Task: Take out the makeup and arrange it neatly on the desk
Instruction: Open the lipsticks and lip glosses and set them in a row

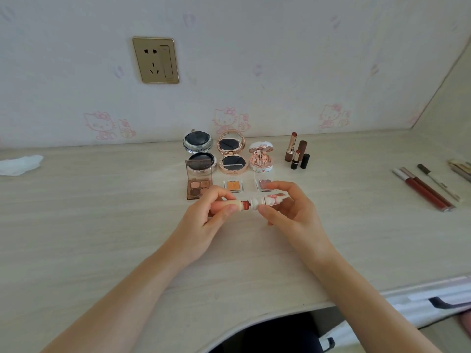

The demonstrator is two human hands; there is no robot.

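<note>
Lipstick (251, 203) horizontal, held between both hands

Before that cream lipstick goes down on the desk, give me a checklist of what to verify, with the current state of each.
1. Both hands have it: ok. The left hand grips the cap end, the right hand grips the base of the cream lipstick.
2. Cap off: not ok; a red band shows at the gap, only partly separated.
3. Free spot by the standing lipsticks: ok, bare desk lies beside them.
4. Compacts out of the path: ok, they sit open behind the hands.
5. Small eyeshadow pans clear of the hands: cannot tell, the fingers partly overlap one.
</note>
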